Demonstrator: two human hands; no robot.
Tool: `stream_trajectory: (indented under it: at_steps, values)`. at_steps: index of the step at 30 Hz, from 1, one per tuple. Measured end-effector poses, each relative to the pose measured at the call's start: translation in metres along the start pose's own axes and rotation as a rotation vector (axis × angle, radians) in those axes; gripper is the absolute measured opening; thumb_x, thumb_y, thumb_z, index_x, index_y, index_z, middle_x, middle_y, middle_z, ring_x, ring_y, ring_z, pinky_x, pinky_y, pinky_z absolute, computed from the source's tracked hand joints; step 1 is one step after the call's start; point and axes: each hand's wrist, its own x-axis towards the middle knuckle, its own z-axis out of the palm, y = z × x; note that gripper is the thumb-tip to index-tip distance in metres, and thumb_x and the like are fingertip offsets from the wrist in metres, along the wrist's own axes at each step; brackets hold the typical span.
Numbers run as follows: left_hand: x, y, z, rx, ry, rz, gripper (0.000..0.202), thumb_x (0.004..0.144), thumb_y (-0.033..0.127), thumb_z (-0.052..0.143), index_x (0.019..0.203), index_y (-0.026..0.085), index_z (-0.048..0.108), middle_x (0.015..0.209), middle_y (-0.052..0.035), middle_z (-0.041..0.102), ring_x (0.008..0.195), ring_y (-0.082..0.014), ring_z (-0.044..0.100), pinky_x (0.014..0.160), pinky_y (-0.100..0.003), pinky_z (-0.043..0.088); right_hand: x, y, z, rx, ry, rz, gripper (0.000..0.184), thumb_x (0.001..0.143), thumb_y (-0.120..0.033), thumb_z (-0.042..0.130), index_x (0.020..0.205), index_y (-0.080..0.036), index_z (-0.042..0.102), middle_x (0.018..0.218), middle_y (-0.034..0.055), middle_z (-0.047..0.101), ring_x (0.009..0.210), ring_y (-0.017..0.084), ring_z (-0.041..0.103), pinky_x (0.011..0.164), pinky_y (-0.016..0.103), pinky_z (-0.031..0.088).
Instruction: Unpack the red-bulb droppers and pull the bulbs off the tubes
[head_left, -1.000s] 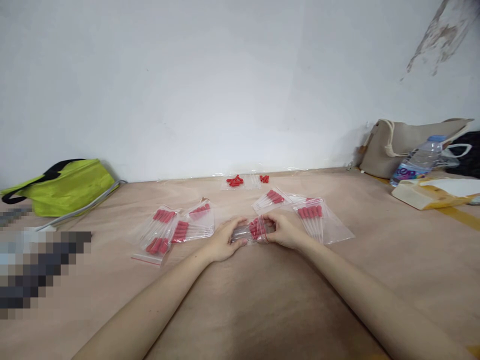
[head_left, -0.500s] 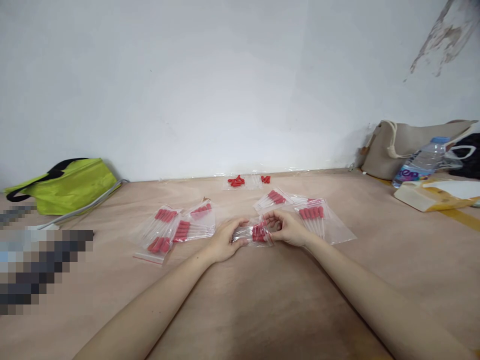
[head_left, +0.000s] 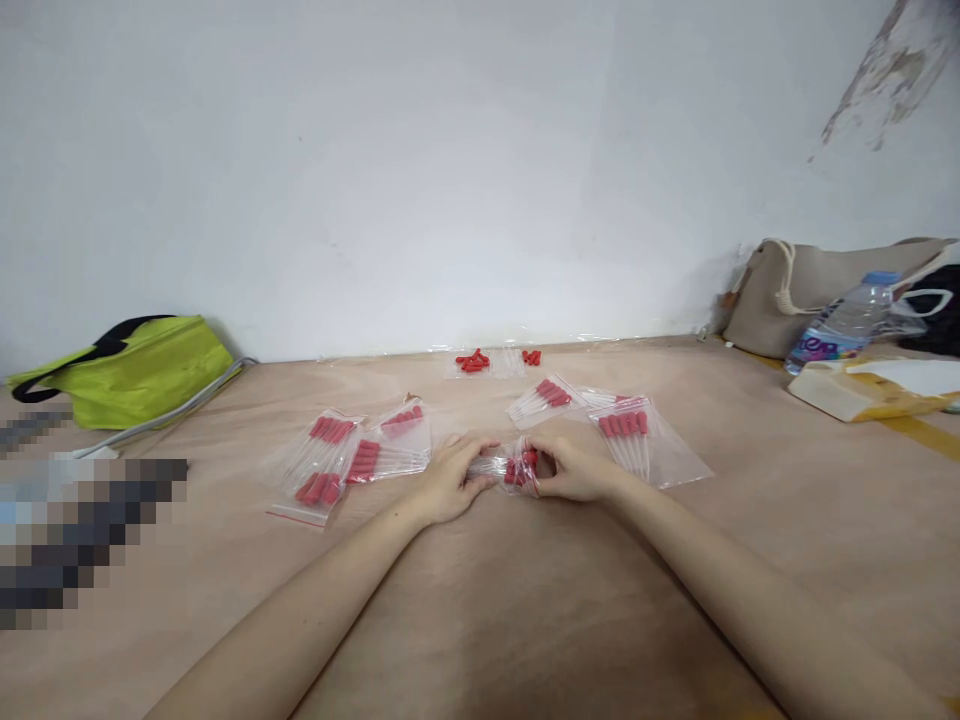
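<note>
Between my two hands is a clear zip bag (head_left: 529,488) with red-bulbed droppers (head_left: 513,470) in it, lying sideways just above or on the table. My left hand (head_left: 453,482) is curled round the clear tube end, thumb and fingers closing on it from both sides. My right hand (head_left: 566,468) pinches the bag's mouth, which is bunched round the red bulbs. Left of my hands lie bagged droppers (head_left: 330,460) and another dropper bag (head_left: 386,460). Beside my right wrist rest more bagged droppers (head_left: 626,435), with another bag (head_left: 547,398) behind.
Loose red bulbs (head_left: 472,361) lie on clear plastic near the wall, with a few more bulbs (head_left: 532,358) beside them. A lime-green bag (head_left: 154,375) and cable stand at left. At right are a water bottle (head_left: 844,325), a beige bag (head_left: 765,300) and an opened carton (head_left: 862,390).
My right hand has shifted slightly left and its fingers have closed in on the bag's mouth, which is now bunched round the bulbs. My left hand has barely moved.
</note>
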Motion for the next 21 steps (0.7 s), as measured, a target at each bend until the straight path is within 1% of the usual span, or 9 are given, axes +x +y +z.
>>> stream_trajectory:
  at_steps: [2,4,8,10,14,16,21]
  values:
    - [0.0003,0.0002,-0.0009,0.017,-0.028,0.019,0.04,0.078,0.028,0.055,0.117,0.025,0.045,0.113,-0.0039,0.054,0.102,-0.0217,0.046,0.088,-0.035,0.036,0.0004,-0.0028,-0.0033,-0.036,-0.034,-0.003,0.024,0.063,-0.034,0.066,0.077,-0.018,0.056,0.073,-0.001,0.057,0.067,0.012,0.049,0.058,0.02,0.033]
    - [0.0004,0.0006,-0.002,0.031,-0.047,0.031,0.042,0.079,0.031,0.055,0.119,0.025,0.044,0.115,-0.0039,0.052,0.102,-0.0213,0.045,0.088,-0.035,0.035,0.0007,-0.0038,-0.0032,-0.059,-0.043,0.02,0.025,0.062,-0.034,0.066,0.079,-0.018,0.057,0.073,-0.0012,0.057,0.067,0.012,0.049,0.057,0.02,0.031]
    - [0.0004,0.0007,-0.0036,0.095,-0.084,0.023,0.05,0.077,0.039,0.056,0.123,0.026,0.041,0.112,-0.0054,0.05,0.101,-0.0224,0.044,0.087,-0.036,0.035,0.0005,-0.0064,-0.0002,-0.174,-0.027,0.107,0.016,0.061,-0.028,0.063,0.072,-0.019,0.058,0.067,-0.0014,0.056,0.062,0.012,0.047,0.054,0.02,0.027]
    - [0.0002,0.0003,-0.0042,0.13,-0.103,0.015,0.053,0.076,0.043,0.055,0.123,0.026,0.04,0.108,-0.0061,0.049,0.1,-0.0235,0.044,0.086,-0.037,0.036,0.0,-0.0085,-0.0005,-0.208,-0.021,0.113,0.012,0.061,-0.026,0.06,0.071,-0.019,0.057,0.066,-0.0011,0.056,0.061,0.011,0.046,0.053,0.021,0.026]
    - [0.0001,-0.0004,-0.0057,0.152,-0.118,0.016,0.057,0.075,0.05,0.053,0.124,0.026,0.04,0.106,-0.0066,0.047,0.099,-0.0235,0.043,0.085,-0.037,0.036,-0.0004,-0.0108,-0.0032,-0.184,-0.051,0.074,0.018,0.061,-0.03,0.061,0.074,-0.018,0.056,0.069,-0.0008,0.057,0.06,0.01,0.046,0.052,0.02,0.026]
    - [0.0,-0.0004,-0.0068,0.161,-0.126,0.018,0.057,0.075,0.052,0.052,0.124,0.026,0.039,0.106,-0.0067,0.047,0.099,-0.0235,0.042,0.085,-0.037,0.036,-0.0001,-0.0106,-0.0035,-0.162,-0.074,0.079,0.02,0.059,-0.031,0.062,0.073,-0.018,0.055,0.068,-0.0012,0.057,0.058,0.01,0.045,0.05,0.02,0.026]
    - [-0.0007,0.0,-0.0095,0.219,-0.149,0.019,0.058,0.074,0.056,0.05,0.123,0.026,0.041,0.104,-0.0066,0.047,0.098,-0.0239,0.042,0.084,-0.038,0.035,-0.0002,-0.0093,-0.0019,-0.161,-0.067,0.117,0.016,0.057,-0.024,0.061,0.071,-0.018,0.056,0.066,-0.0017,0.057,0.058,0.01,0.046,0.05,0.019,0.026]
